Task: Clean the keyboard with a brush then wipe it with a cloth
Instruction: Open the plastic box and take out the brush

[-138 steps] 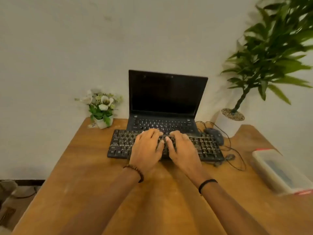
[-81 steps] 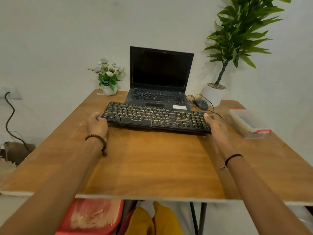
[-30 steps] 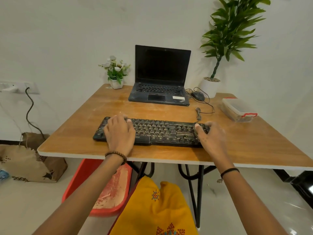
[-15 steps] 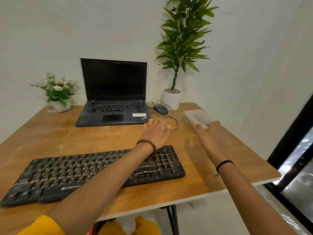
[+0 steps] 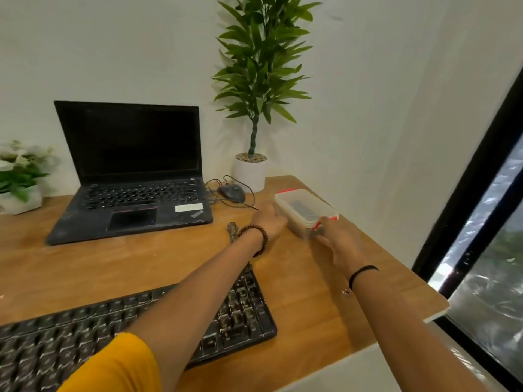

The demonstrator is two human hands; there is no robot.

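Observation:
The black keyboard [image 5: 240,306] lies at the table's near edge, lower left, partly hidden under my left forearm. A clear plastic box [image 5: 304,207] with red clips stands at the right of the table, with a dark object inside that I cannot make out. My left hand [image 5: 268,220] presses against the box's left side. My right hand [image 5: 339,240] is at the box's near end, fingers on the red clip [image 5: 318,225]. No brush or cloth shows in the open.
An open black laptop [image 5: 130,193] sits behind the keyboard, with a mouse [image 5: 232,192] and its cable beside it. A potted plant [image 5: 250,171] stands at the back, a small flower pot [image 5: 19,190] at far left. The table's right edge [image 5: 435,309] borders a window.
I pulled the keyboard from in front of the laptop to the near edge. Both hands then left it and reached right to the plastic box; my view turned right.

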